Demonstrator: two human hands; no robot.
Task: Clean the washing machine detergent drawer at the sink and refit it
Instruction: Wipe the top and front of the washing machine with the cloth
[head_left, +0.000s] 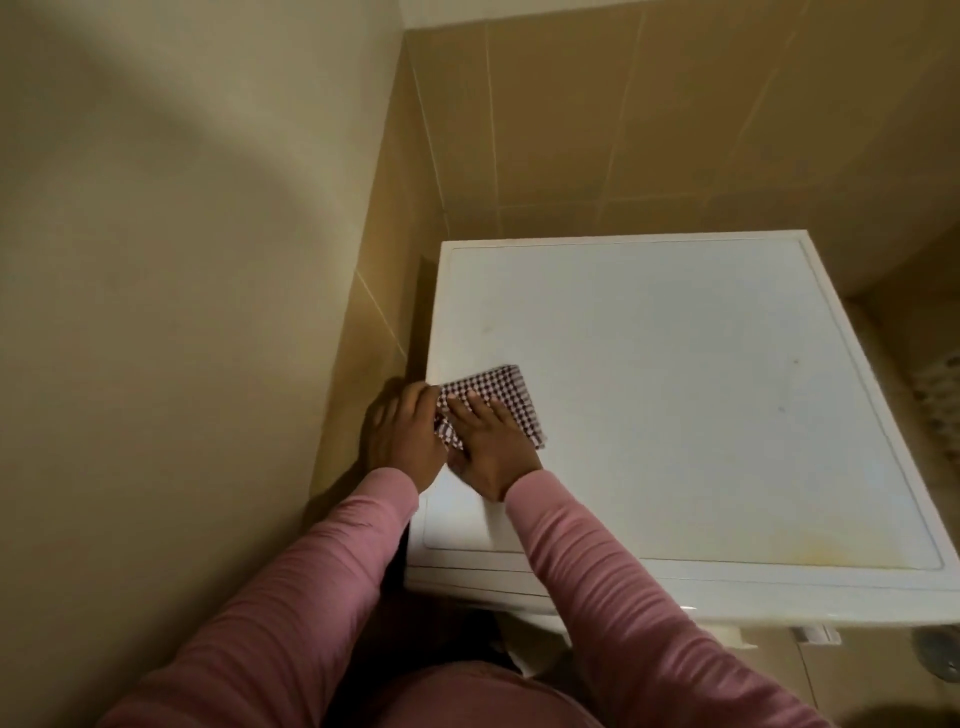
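A home bathroom or laundry corner is indicated. A white washer (675, 389) is set into the corner, with a wall of large beige tiles (675, 130) seen behind it and a plain painted wall (182, 260) to its left. A checked cloth (498, 389) is laid on its top. To its right, a tiled floor (883, 332), a patterned mat (941, 395) and what may be a metal drain (941, 656) are glimpsed.

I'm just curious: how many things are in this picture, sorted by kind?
Hands: 2 (left hand, right hand)
Pink sleeves: 2 (left sleeve, right sleeve)
Checked cloth: 1
Washing machine: 1
Total: 6
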